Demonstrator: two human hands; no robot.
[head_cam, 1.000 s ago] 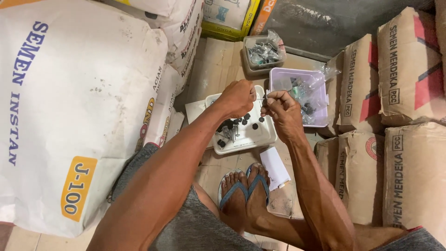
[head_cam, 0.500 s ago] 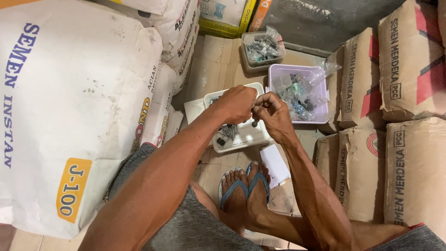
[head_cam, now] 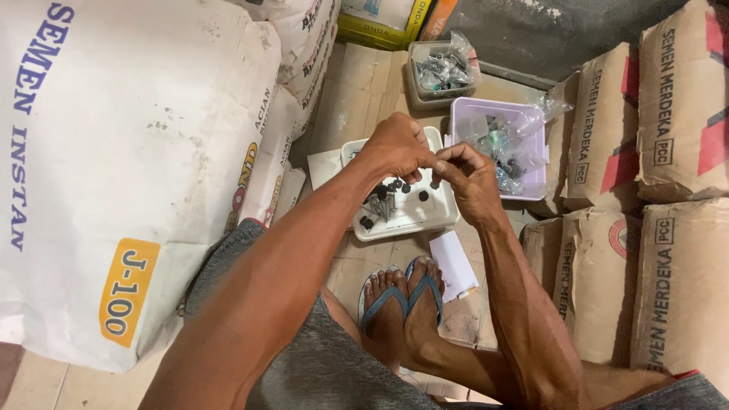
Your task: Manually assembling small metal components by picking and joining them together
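My left hand (head_cam: 396, 146) and my right hand (head_cam: 467, 176) meet fingertip to fingertip above a white tray (head_cam: 440, 219) on the floor. Between the fingertips they pinch a small dark piece (head_cam: 439, 161); it is too small to identify. Small black knobs and grey metal bolts (head_cam: 386, 203) lie loose in the tray under my hands. My right thumb and fingers curl around the piece. My left fingers are bunched tight on it from the other side.
A lilac tub (head_cam: 469, 115) with bagged hardware stands right of the tray, and a clear tub (head_cam: 444, 70) behind it. White sacks (head_cam: 114, 152) stack at left, brown cement sacks (head_cam: 668, 228) at right. My feet in blue sandals (head_cam: 402, 296) rest near a white paper (head_cam: 453, 264).
My hands have stayed joined over the tray; the right hand's fingers have shifted slightly around the small piece. The view has drifted a little.
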